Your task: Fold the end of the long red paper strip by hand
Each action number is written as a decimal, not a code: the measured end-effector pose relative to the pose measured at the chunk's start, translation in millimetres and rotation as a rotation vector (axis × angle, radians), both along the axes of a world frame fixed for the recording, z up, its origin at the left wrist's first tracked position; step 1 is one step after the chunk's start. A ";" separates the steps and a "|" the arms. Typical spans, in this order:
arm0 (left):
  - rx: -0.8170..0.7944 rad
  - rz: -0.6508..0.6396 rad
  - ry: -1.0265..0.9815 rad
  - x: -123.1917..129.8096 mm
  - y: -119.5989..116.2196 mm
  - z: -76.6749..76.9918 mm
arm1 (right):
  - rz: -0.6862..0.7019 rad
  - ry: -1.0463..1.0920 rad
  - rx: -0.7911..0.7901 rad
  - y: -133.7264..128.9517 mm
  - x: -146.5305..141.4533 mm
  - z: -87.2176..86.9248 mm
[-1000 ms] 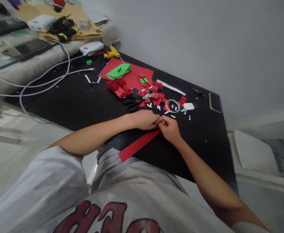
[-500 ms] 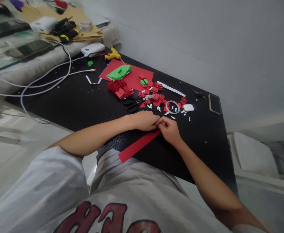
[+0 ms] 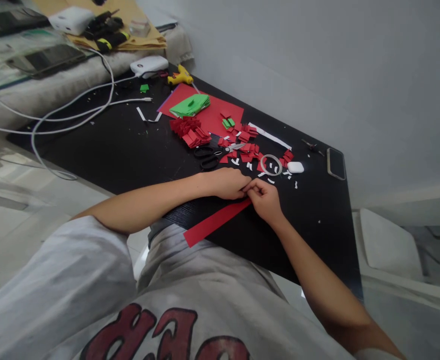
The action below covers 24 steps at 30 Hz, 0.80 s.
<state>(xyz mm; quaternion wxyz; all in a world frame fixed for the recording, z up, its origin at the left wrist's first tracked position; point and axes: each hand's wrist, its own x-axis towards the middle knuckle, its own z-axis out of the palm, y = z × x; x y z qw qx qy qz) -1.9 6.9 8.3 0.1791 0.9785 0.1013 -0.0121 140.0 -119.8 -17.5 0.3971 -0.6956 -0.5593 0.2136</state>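
Note:
A long red paper strip slants from the table's front edge up to where my hands meet. My left hand is closed at the strip's far end, its fingertips touching those of the other hand. My right hand pinches that same end, which the fingers hide. Just beyond lie black-handled scissors, a roll of clear tape and scattered white paper scraps. Small folded red paper pieces are spread around them, and a thicker red pile sits to their left.
A stack of folded green paper rests on a red sheet near a yellow glue gun. White cables loop across the table's left side. A phone and a white earbud case lie at right.
The view has shifted slightly, so the table items appear a little further right and higher. Both hands keep their hold on the red strip with hardly any movement.

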 end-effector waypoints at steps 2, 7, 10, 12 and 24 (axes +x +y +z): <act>0.004 0.003 -0.003 0.6 0.2 -1.6 | 0.001 -0.004 -0.005 -0.2 -0.2 0.6; 0.003 0.004 -0.002 2.5 1.2 -6.2 | -0.011 -0.009 -0.011 -0.4 -0.4 1.2; -0.006 -0.004 -0.015 2.5 1.0 -6.7 | -0.013 0.000 -0.014 -0.5 -0.7 1.1; -0.018 -0.004 -0.033 1.9 0.4 -6.3 | -0.015 0.004 -0.012 -0.6 -0.9 0.8; 0.023 -0.008 -0.049 -0.2 -1.4 -2.4 | -0.028 0.016 -0.008 -0.2 0.8 -2.7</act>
